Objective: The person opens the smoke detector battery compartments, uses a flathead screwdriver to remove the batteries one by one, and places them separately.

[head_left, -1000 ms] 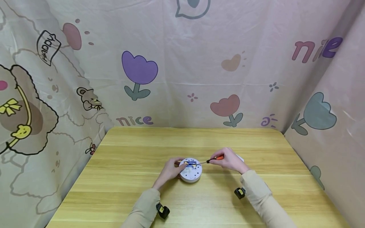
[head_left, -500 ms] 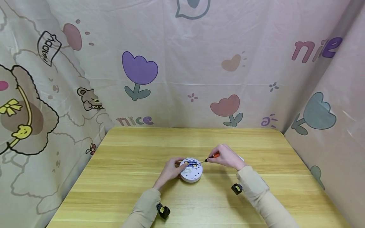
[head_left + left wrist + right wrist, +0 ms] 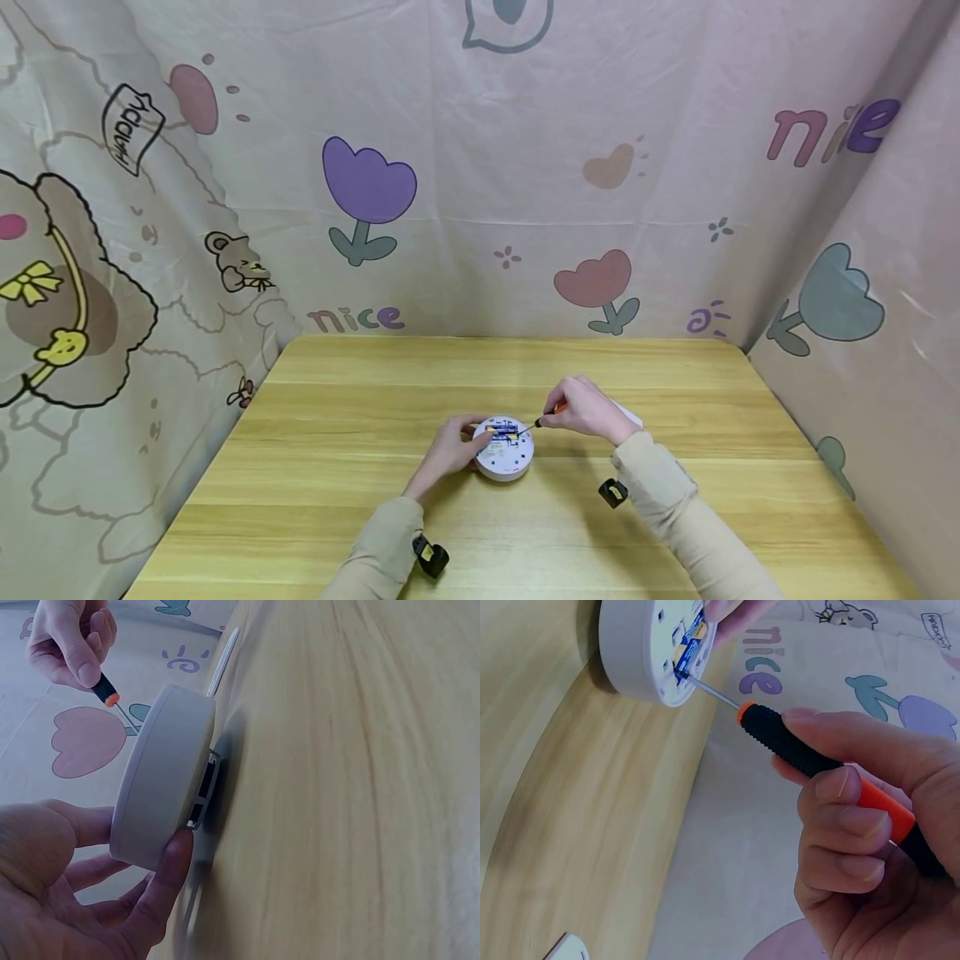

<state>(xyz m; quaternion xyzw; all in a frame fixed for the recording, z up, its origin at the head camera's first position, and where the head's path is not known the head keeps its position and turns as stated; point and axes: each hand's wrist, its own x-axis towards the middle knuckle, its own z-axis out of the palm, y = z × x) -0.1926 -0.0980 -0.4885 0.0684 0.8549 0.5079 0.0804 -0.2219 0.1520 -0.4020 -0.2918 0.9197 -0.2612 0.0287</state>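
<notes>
A round white device [image 3: 504,463], its kind not clear, is tilted up at the middle of the table with its battery compartment facing up. My left hand [image 3: 450,448] grips its left side, thumb on the face near the batteries and fingers round the wall and underside. Blue and yellow batteries [image 3: 691,646] lie in the compartment. From the right, my right hand [image 3: 588,408] holds a screwdriver [image 3: 791,742] with a black and orange handle. Its thin metal tip reaches into the compartment at a battery's end; exact contact is too small to tell. In the left wrist view a bracket [image 3: 205,791] shows on the device's underside.
A thin white piece [image 3: 628,413] lies on the wooden table [image 3: 360,392] behind the right wrist, partly hidden. Small black cameras [image 3: 431,557] sit at both wrists. A printed curtain [image 3: 480,183] surrounds the back and sides.
My right hand and forearm have shifted a little left and the hand has risen, tilting the screwdriver more steeply, with its tip still at the batteries. The left hand stays on the device.
</notes>
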